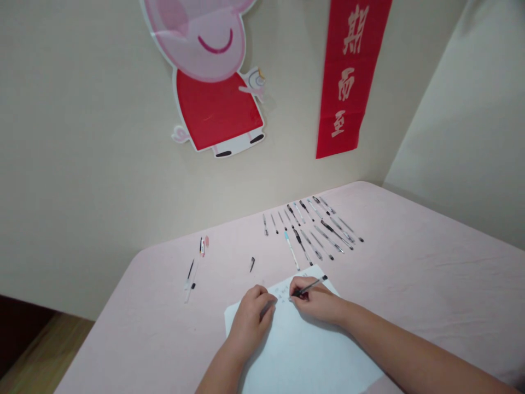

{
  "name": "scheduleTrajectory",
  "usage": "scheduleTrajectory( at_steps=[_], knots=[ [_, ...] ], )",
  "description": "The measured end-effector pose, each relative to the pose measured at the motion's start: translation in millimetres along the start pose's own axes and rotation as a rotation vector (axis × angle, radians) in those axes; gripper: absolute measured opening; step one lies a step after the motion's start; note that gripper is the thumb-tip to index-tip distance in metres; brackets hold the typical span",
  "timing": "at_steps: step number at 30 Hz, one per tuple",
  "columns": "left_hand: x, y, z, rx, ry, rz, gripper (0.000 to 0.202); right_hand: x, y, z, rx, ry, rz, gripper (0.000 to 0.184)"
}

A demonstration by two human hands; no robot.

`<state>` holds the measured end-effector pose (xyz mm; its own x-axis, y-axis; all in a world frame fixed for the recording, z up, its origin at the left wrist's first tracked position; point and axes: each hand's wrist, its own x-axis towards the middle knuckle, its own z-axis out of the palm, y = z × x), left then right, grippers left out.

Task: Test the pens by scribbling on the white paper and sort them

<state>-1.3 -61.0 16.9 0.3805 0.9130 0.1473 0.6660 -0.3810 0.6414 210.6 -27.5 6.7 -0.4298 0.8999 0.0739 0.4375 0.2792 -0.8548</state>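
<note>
My right hand [314, 300] grips a clear-barrelled pen [314, 285] with a dark grip, its tip down at the white paper [315, 355]. Small dark marks show on the sheet around the tip and near its top edge. On the left part of the same paper rests my left hand [252, 314], its fingers loosely bent and the thumb a little apart; I see nothing held in it. A loose black pen cap [252, 264] lies beyond the paper's top edge, in front of my left hand.
Several pens [315, 232] lie in two slanted rows at the back right of the pink table [410, 273]. At the left are pen parts [191, 276] and a small white-and-red item [202, 247]. Behind stands a wall with a pig cutout [219, 109] and a red banner [346, 82].
</note>
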Motion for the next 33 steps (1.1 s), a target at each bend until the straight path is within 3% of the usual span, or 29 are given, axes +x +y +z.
scheduleTrajectory(
  at_steps=[8, 16, 33],
  knots=[
    [-0.2, 2.0, -3.1, 0.0, -0.046, -0.007, 0.02, -8.0, 0.3, -5.2, -0.201, 0.043, -0.008, 0.01],
    [1.7, 7.4, -5.2, 0.075, -0.135, 0.1, 0.024, -6.8, 0.7, -4.4, -0.165, 0.065, -0.017, 0.01],
    [0.7, 7.3, -4.1, 0.093, -0.126, 0.139, 0.025, -6.5, -3.2, -6.1, -0.178, 0.055, -0.019, 0.011]
  ],
)
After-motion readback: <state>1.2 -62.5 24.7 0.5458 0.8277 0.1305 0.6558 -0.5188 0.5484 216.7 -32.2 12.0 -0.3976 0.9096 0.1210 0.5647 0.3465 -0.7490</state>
